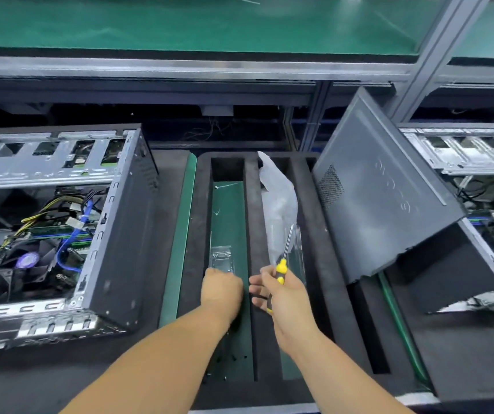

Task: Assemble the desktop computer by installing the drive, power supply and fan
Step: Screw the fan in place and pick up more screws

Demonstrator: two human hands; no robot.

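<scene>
Between the two open computer cases, over the black foam tray (198, 222), the right hand (281, 297) held a screwdriver (284, 258) in a closed grip; its yellow-black handle lay in the palm and its thin shaft pointed up and away. The left hand (222, 291) reached into the green slot (229, 210), fingers curled down at a clear plastic box (222, 258); whether it held anything, I could not tell. The left computer case (60, 234) lay on the desk with cables and a fan visible.

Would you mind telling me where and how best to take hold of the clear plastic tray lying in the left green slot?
Probably by its near short end, coming from above and from the near side. The clear plastic tray lies flat in the narrow green slot, whose black foam walls seem to block its long sides. The left hand is already at that near end; whether it has gripped the tray cannot be told.
</scene>
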